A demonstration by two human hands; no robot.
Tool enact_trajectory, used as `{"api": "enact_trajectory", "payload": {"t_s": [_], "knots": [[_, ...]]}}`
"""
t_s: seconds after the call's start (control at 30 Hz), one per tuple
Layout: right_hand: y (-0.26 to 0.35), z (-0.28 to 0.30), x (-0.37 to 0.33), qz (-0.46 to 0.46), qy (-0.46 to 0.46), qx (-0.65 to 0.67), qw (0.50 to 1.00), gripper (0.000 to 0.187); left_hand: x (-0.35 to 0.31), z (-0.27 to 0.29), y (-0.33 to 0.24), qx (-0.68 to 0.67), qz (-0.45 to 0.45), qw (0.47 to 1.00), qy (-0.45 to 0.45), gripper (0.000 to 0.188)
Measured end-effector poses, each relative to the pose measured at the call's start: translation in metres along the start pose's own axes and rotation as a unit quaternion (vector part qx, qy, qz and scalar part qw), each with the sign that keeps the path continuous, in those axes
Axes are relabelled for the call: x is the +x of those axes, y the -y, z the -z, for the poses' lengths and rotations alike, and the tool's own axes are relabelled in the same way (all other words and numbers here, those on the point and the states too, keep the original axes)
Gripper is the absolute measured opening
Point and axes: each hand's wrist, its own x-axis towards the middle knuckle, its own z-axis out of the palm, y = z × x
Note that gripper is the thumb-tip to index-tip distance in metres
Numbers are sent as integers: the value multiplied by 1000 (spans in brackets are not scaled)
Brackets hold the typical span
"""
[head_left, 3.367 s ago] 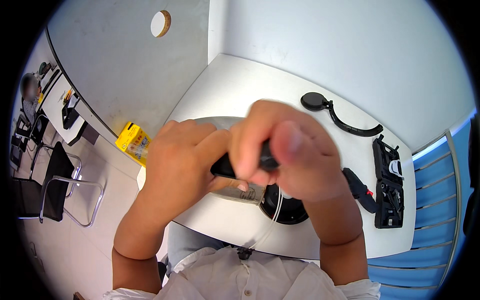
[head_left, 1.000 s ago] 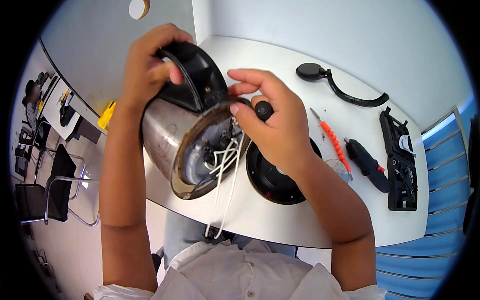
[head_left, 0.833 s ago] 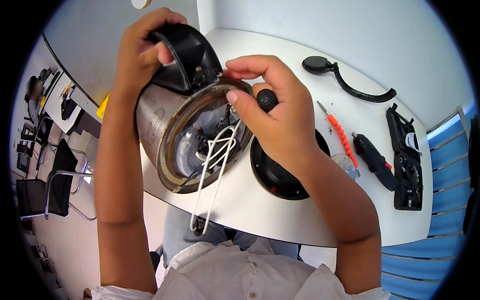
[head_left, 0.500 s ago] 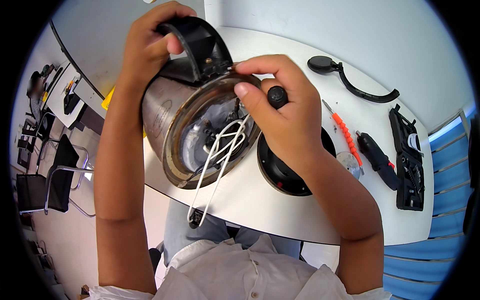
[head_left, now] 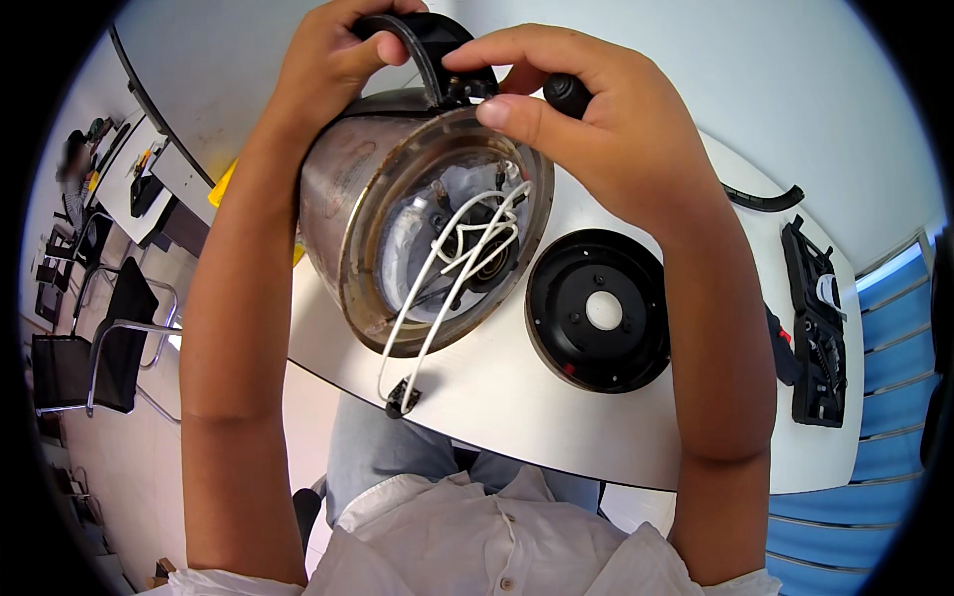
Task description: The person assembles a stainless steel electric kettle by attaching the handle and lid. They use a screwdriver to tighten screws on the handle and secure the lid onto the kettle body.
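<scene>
A brownish metal electric kettle [head_left: 333, 189] is tilted over the table, its open underside facing me. Inside the rim, loose wires and a bundled white cord [head_left: 422, 268] show; the cord hangs down to a small black piece [head_left: 401, 397] near the table's front edge. My left hand [head_left: 328, 65] is closed around the kettle's black handle [head_left: 422, 60]. At the handle's lower end, my right hand [head_left: 626, 124] has its thumb and forefinger by the joint. It holds a black-handled tool [head_left: 567, 95], whose shaft is hidden. Right of the kettle lies a round black base [head_left: 556, 288] with a white centre.
A black power screwdriver [head_left: 782, 348] lies partly behind my right forearm. Beside it is an open black tool case [head_left: 820, 338]. A curved black strip [head_left: 765, 201] rests at the back right. Off to the left stands a black chair [head_left: 124, 328], with a person farther back.
Both hands and the kettle have moved up and slightly right. The black base shows more fully. My right forearm now covers the orange flexible shaft and the metal disc.
</scene>
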Motion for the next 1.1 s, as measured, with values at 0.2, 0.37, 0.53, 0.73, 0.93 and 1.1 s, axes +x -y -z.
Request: {"api": "enact_trajectory", "payload": {"t_s": [0.2, 0.37, 0.53, 0.73, 0.93, 1.1], "knots": [[-2, -14, 0, 52, -59, -35, 996, 22, -2, 1, 1, -12, 3, 1000, -6, 84], [-10, -27, -3, 108, -118, -15, 987, 19, -3, 3, 0, 7, -3, 1000, -9, 83], [-4, -23, -7, 87, -98, -8, 991, 19, -4, 5, 0, 27, -42, 999, -5, 81], [-9, -25, -7, 99, -100, 30, 990, 19, -4, 1, -7, 43, -33, 999, -9, 83], [-8, -20, -8, 83, -56, 21, 995, 21, -3, 2, -3, 46, -56, 997, -8, 82], [-7, -23, -9, 52, -77, 60, 994, 18, -4, 1, -6, 32, -32, 999, -8, 81]]}}
